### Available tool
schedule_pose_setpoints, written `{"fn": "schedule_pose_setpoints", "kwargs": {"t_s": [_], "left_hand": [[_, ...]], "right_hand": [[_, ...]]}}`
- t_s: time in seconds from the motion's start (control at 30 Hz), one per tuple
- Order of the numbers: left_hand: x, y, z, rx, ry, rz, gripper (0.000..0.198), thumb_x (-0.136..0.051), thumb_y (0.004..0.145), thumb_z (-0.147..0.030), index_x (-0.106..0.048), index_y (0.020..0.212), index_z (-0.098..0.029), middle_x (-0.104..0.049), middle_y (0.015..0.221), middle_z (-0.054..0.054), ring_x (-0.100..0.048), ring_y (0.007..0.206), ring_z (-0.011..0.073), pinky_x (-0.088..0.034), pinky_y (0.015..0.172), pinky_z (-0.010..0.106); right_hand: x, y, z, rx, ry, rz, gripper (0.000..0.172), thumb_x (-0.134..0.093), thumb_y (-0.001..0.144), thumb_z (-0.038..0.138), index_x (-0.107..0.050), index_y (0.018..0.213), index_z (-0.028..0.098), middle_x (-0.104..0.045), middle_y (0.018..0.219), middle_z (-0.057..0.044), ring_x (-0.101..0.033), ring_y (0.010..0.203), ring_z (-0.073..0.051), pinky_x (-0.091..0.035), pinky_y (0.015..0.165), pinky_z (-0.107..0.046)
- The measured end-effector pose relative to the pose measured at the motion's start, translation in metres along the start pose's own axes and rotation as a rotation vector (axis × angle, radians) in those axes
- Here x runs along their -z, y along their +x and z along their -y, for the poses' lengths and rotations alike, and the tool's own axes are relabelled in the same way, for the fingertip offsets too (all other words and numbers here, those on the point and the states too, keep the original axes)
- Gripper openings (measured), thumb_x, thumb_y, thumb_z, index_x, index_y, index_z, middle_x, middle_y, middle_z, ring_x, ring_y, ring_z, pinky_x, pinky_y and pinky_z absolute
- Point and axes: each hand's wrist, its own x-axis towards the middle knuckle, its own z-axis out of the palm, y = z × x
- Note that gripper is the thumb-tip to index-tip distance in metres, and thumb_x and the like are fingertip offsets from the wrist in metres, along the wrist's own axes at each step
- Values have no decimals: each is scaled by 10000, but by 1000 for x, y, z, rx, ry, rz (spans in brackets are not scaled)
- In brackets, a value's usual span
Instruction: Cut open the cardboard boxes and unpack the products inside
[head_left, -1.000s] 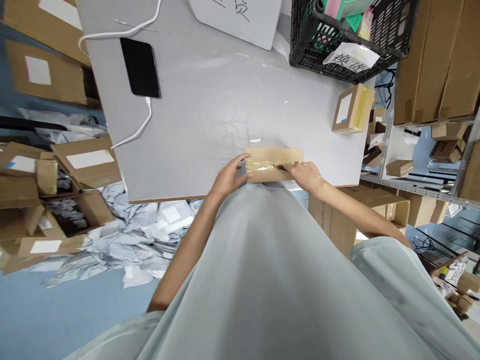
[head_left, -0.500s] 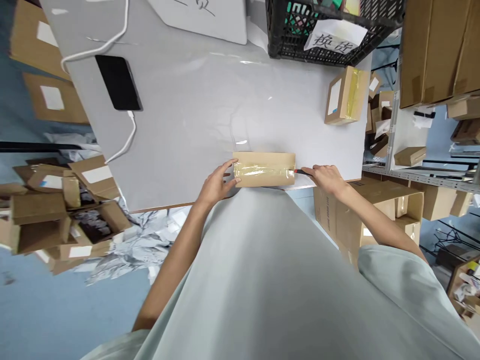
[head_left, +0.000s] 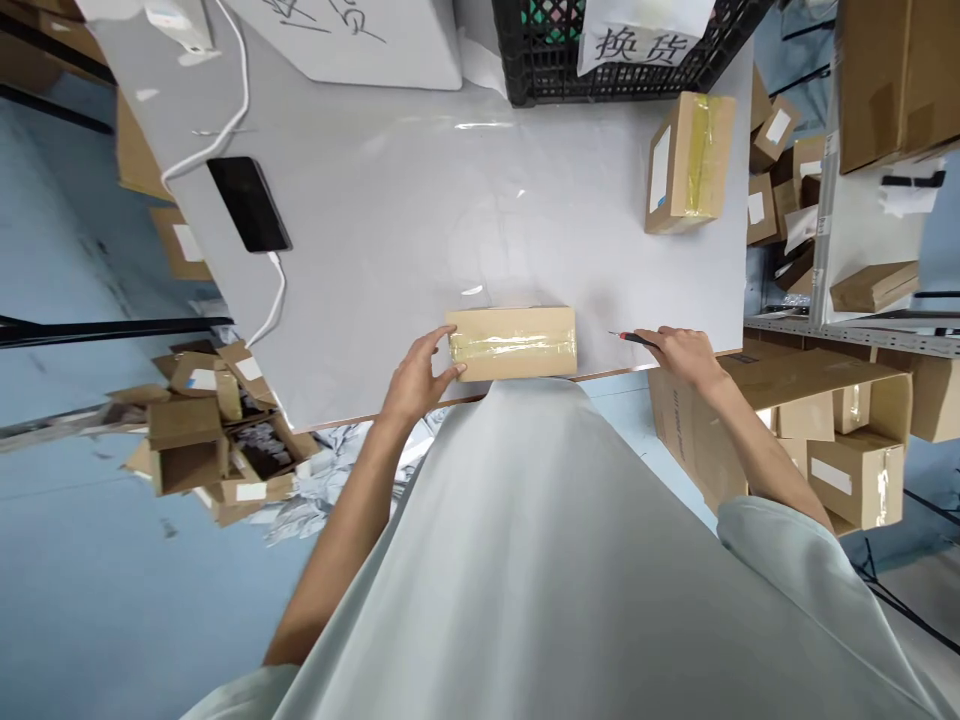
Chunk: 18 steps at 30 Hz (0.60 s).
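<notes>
A flat cardboard box [head_left: 513,342] sealed with clear tape lies at the near edge of the white table [head_left: 420,240]. My left hand [head_left: 414,380] grips the box's left end, thumb on top and fingers curled round the side. To the right of the box, and clear of it, my right hand [head_left: 684,354] is closed on a small red-and-black cutter [head_left: 631,337] whose tip points toward the box.
A second taped box [head_left: 686,160] stands at the table's right side. A black crate [head_left: 600,50] with a paper label is at the back. A black phone [head_left: 249,203] on a white cable lies at the left. Cardboard boxes and grey bags cover the floor; shelves stand right.
My right hand drew the cutter rightward along the tape seam and off the box's right end. My left hand stayed on the box's left end.
</notes>
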Motion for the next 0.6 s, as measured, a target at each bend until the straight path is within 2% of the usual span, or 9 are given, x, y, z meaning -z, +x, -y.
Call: {"fn": "schedule_pose_setpoints", "kwargs": {"t_s": [0.07,0.13,0.2,0.27,0.33,0.43,0.5,0.6], "left_hand": [[-1,4,-11,-37,124,-51,719,-766,938,-366,-561,1626,-314,-369,1855,148,-373,1709,465,-408,1341,700],[-9,11,-32,-122,232,-75,821,-841,889,-344,-532,1646,-273,-233,1907,181,-136,1787,485,-206,1410,754],[-28,20,-61,-246,291,-20,1045,-909,848,-394,-395,1746,-253,-186,1917,210,-49,1795,491,-71,1417,777],[-54,30,-93,-375,318,104,1314,-957,796,-481,-195,1831,-204,-166,1914,250,-23,1792,503,-29,1419,769],[-82,38,-120,-468,347,209,1486,-979,746,-514,-59,1845,-121,-123,1907,296,-9,1788,517,-12,1428,739],[-108,49,-142,-527,381,242,1478,-959,730,-421,-49,1832,-43,-162,1880,347,-71,1781,534,-20,1436,717],[-109,55,-146,-547,380,213,1424,-934,715,-333,-95,1825,-28,-247,1844,358,-164,1762,541,-53,1441,714],[-87,60,-144,-577,324,161,1420,-928,694,-299,-111,1835,-79,-327,1803,325,-266,1723,547,-112,1442,721]], "right_hand": [[-10,-5,-7,-15,128,-73,483,-482,1203,365,-615,1667,390,-837,1302,-111,-792,1083,-289,-500,834,-343],[-22,-7,-5,-8,289,-169,493,-467,1202,388,-606,1674,380,-824,1394,-87,-790,1169,-292,-545,898,-346],[-35,-7,5,-17,453,-259,496,-441,1199,399,-622,1657,345,-804,1457,-79,-782,1241,-295,-575,957,-355],[-48,-3,17,-58,606,-330,508,-421,1195,421,-628,1644,305,-828,1389,-85,-796,1214,-290,-590,989,-365],[-60,0,29,-106,757,-388,532,-409,1191,454,-623,1640,266,-859,1214,-85,-817,1102,-275,-601,982,-368],[-73,2,45,-159,966,-469,581,-419,1178,536,-633,1618,223,-835,1037,-64,-794,927,-241,-617,913,-354],[-78,1,56,-192,1081,-517,616,-438,1160,594,-652,1587,206,-809,999,-53,-750,826,-211,-618,837,-331],[-80,0,72,-220,1249,-568,661,-456,1130,672,-681,1525,192,-758,926,-27,-651,670,-163,-591,700,-291]]}}
